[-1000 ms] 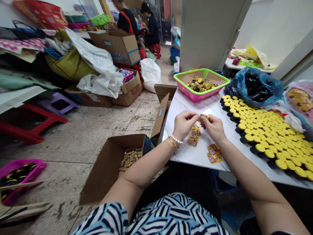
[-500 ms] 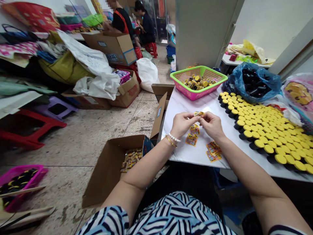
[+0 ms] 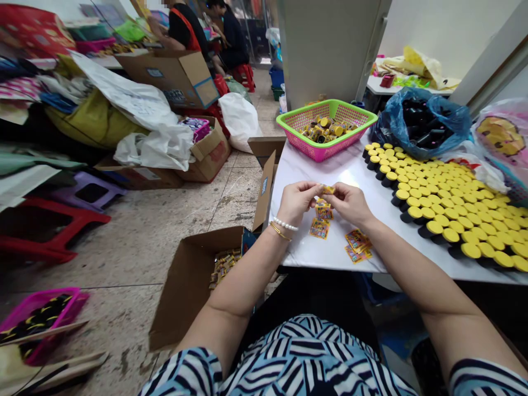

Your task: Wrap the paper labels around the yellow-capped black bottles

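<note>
Above the white tabletop (image 3: 297, 176), my left hand (image 3: 297, 204) and my right hand (image 3: 350, 206) meet fingertip to fingertip. Both pinch one small yellow printed label (image 3: 328, 190); whether it is wrapped around something, I cannot tell. Just below the fingers lie a few loose printed labels (image 3: 319, 227), orange and yellow. A small overlapping pile of the same labels (image 3: 358, 245) rests by my right forearm, near the table's front edge.
Behind my hands stands a pink and green basket (image 3: 328, 149) of small yellow-capped pieces. Rows of yellow-topped black cylinders (image 3: 457, 206) cover the right side, beside a blue bag (image 3: 421, 124) of black parts. An open carton (image 3: 181, 291) sits left below. Two people work farther back.
The whole view has shifted slightly. Both hands still pinch the label between them, and its angle has changed a little. My left fingers are curled more beneath it.
</note>
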`<action>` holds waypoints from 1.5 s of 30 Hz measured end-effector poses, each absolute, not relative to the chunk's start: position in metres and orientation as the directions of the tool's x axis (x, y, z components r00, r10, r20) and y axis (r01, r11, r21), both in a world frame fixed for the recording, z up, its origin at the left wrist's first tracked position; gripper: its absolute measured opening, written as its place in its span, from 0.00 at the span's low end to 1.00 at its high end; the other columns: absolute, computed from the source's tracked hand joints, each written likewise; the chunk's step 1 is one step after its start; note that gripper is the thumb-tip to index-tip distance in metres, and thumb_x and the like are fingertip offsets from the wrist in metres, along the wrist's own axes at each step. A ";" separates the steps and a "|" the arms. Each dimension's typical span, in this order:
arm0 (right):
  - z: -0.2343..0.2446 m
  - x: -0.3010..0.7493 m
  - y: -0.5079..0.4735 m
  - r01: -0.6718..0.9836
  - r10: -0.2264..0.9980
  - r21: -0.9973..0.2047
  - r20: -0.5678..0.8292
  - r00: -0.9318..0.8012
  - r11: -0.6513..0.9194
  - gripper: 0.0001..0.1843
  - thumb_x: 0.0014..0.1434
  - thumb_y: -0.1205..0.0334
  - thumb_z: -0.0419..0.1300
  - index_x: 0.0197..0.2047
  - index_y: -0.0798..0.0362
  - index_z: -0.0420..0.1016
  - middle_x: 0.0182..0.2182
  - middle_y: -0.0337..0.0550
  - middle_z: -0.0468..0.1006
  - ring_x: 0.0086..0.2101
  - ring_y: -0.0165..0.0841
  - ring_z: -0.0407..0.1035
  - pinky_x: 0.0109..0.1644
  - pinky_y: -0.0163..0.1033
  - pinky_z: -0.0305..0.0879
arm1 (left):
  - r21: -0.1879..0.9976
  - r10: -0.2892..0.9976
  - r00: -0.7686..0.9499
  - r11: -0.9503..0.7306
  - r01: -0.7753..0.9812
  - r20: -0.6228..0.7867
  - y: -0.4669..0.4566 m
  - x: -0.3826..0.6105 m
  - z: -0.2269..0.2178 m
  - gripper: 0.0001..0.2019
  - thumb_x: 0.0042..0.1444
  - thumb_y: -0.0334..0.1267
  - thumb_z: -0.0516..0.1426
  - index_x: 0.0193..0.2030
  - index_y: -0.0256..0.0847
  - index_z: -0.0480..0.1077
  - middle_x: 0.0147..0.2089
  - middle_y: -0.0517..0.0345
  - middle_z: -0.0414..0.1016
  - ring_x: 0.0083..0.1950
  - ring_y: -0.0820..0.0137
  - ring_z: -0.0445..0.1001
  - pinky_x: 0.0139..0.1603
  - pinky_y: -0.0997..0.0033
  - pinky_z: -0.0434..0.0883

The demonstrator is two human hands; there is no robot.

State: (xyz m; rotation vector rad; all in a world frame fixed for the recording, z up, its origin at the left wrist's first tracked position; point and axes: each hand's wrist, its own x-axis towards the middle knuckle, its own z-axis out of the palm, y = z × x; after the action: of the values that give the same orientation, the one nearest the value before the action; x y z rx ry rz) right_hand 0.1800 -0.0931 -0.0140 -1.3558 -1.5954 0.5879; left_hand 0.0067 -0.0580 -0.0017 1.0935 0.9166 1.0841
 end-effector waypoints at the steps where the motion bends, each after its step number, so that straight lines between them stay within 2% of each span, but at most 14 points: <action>1: -0.008 0.187 -0.093 0.538 0.931 -0.791 0.365 0.034 0.290 0.19 0.62 0.43 0.65 0.33 0.50 0.78 0.26 0.37 0.76 0.27 0.31 0.67 0.34 0.39 0.63 | 0.965 0.963 0.258 0.135 -0.224 -0.075 -0.056 0.006 -0.002 0.15 0.46 0.45 0.72 0.33 0.35 0.80 0.26 0.56 0.77 0.20 0.80 0.62 0.19 0.76 0.50; 5: 0.011 0.226 -0.089 0.796 0.890 -0.528 0.455 -0.028 0.295 0.20 0.57 0.45 0.70 0.47 0.49 0.83 0.44 0.48 0.80 0.38 0.39 0.74 0.49 0.48 0.70 | 0.925 0.927 0.336 0.265 -0.274 -0.166 -0.044 0.002 -0.007 0.15 0.46 0.43 0.73 0.37 0.35 0.81 0.37 0.48 0.83 0.21 0.82 0.61 0.18 0.77 0.47; 7: 0.010 0.241 -0.086 0.869 0.911 -0.410 0.398 -0.105 0.279 0.23 0.52 0.50 0.74 0.50 0.47 0.84 0.47 0.50 0.78 0.43 0.43 0.74 0.53 0.51 0.70 | 0.898 0.902 0.382 0.326 -0.295 -0.202 -0.038 0.000 -0.009 0.14 0.46 0.40 0.73 0.39 0.36 0.82 0.42 0.47 0.84 0.22 0.83 0.61 0.19 0.78 0.50; 9: 0.002 0.248 -0.082 0.885 0.935 -0.384 0.326 -0.135 0.262 0.17 0.51 0.56 0.74 0.46 0.46 0.85 0.45 0.49 0.78 0.43 0.43 0.74 0.53 0.51 0.71 | 0.875 0.883 0.409 0.372 -0.309 -0.231 -0.034 -0.001 -0.011 0.12 0.46 0.38 0.73 0.37 0.36 0.82 0.44 0.46 0.84 0.23 0.83 0.61 0.19 0.79 0.51; 12: -0.005 0.247 -0.077 0.792 0.946 -0.574 0.324 -0.014 0.209 0.11 0.53 0.61 0.71 0.42 0.48 0.85 0.41 0.47 0.79 0.36 0.38 0.75 0.48 0.48 0.73 | 0.840 0.857 0.438 0.432 -0.329 -0.270 -0.030 -0.001 -0.012 0.09 0.48 0.36 0.71 0.36 0.35 0.82 0.44 0.45 0.84 0.23 0.83 0.61 0.17 0.79 0.50; 14: -0.002 0.242 -0.077 0.551 0.956 -0.812 0.282 0.081 0.193 0.16 0.53 0.58 0.72 0.46 0.50 0.82 0.40 0.45 0.79 0.32 0.35 0.76 0.42 0.46 0.75 | 0.803 0.832 0.471 0.482 -0.350 -0.295 -0.030 -0.001 -0.011 0.07 0.50 0.35 0.70 0.36 0.35 0.83 0.45 0.44 0.84 0.23 0.83 0.62 0.17 0.80 0.50; 16: 0.007 0.235 -0.079 0.219 0.977 -0.960 0.196 0.082 0.174 0.23 0.52 0.53 0.74 0.49 0.51 0.79 0.40 0.44 0.80 0.30 0.33 0.77 0.38 0.44 0.76 | 0.757 0.807 0.498 0.533 -0.379 -0.318 -0.030 0.000 -0.009 0.05 0.52 0.32 0.69 0.37 0.35 0.82 0.44 0.45 0.84 0.22 0.85 0.60 0.15 0.82 0.50; 18: 0.015 0.227 -0.083 -0.016 0.987 -0.987 0.158 0.041 0.159 0.25 0.51 0.50 0.75 0.48 0.51 0.78 0.40 0.44 0.81 0.31 0.34 0.78 0.36 0.43 0.77 | 0.714 0.794 0.506 0.565 -0.412 -0.337 -0.031 0.000 -0.005 0.03 0.54 0.30 0.67 0.36 0.35 0.82 0.40 0.49 0.83 0.20 0.86 0.58 0.14 0.85 0.49; 20: 0.018 0.219 -0.086 -0.104 0.985 -0.979 0.171 0.038 0.174 0.25 0.50 0.49 0.76 0.47 0.50 0.79 0.39 0.42 0.81 0.32 0.33 0.77 0.36 0.41 0.77 | 0.687 0.782 0.519 0.587 -0.428 -0.345 -0.033 0.001 -0.002 0.02 0.56 0.29 0.66 0.36 0.35 0.81 0.36 0.51 0.80 0.19 0.87 0.57 0.14 0.87 0.49; 28: 0.003 0.202 -0.084 -0.072 0.968 -0.969 0.229 0.100 0.237 0.21 0.49 0.49 0.78 0.42 0.50 0.81 0.37 0.40 0.82 0.36 0.32 0.76 0.45 0.41 0.78 | 0.615 0.742 0.585 0.638 -0.463 -0.328 -0.036 0.000 -0.001 0.02 0.58 0.28 0.66 0.35 0.33 0.78 0.32 0.56 0.76 0.19 0.88 0.58 0.13 0.89 0.48; 32: 0.003 0.201 -0.085 0.038 0.953 -0.960 0.281 0.117 0.278 0.21 0.50 0.49 0.77 0.41 0.51 0.78 0.34 0.39 0.81 0.35 0.32 0.77 0.45 0.42 0.79 | 0.585 0.726 0.604 0.658 -0.474 -0.328 -0.035 0.000 -0.001 0.03 0.60 0.27 0.65 0.36 0.32 0.76 0.33 0.56 0.77 0.19 0.88 0.59 0.13 0.89 0.49; 35: 0.002 0.197 -0.089 0.138 0.931 -0.933 0.347 0.113 0.331 0.19 0.52 0.52 0.75 0.42 0.50 0.76 0.37 0.39 0.83 0.38 0.34 0.79 0.47 0.41 0.79 | 0.579 0.718 0.614 0.666 -0.470 -0.327 -0.036 0.001 0.000 0.02 0.62 0.27 0.63 0.37 0.30 0.76 0.32 0.55 0.77 0.18 0.88 0.59 0.13 0.88 0.48; 40: -0.002 0.190 -0.095 0.215 0.906 -0.895 0.416 0.084 0.391 0.17 0.56 0.55 0.72 0.44 0.47 0.72 0.43 0.39 0.84 0.42 0.34 0.80 0.50 0.41 0.78 | 0.610 0.753 0.563 0.633 -0.477 -0.340 -0.037 0.005 0.000 0.05 0.61 0.30 0.64 0.34 0.31 0.74 0.31 0.54 0.77 0.19 0.87 0.58 0.14 0.87 0.47; 45: 0.000 0.197 -0.090 0.192 0.877 -0.874 0.469 0.100 0.446 0.20 0.52 0.53 0.75 0.42 0.47 0.73 0.38 0.36 0.81 0.38 0.32 0.77 0.47 0.39 0.78 | 0.739 0.863 0.440 0.463 -0.489 -0.249 -0.042 0.008 -0.003 0.09 0.54 0.35 0.70 0.34 0.32 0.76 0.32 0.54 0.77 0.24 0.84 0.62 0.17 0.84 0.50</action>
State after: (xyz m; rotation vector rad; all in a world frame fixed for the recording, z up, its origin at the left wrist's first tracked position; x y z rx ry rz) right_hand 0.1971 -0.0898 -0.0005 -1.0242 -1.4074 0.6675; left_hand 0.0078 -0.0418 -0.0026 0.6368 0.6772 0.9130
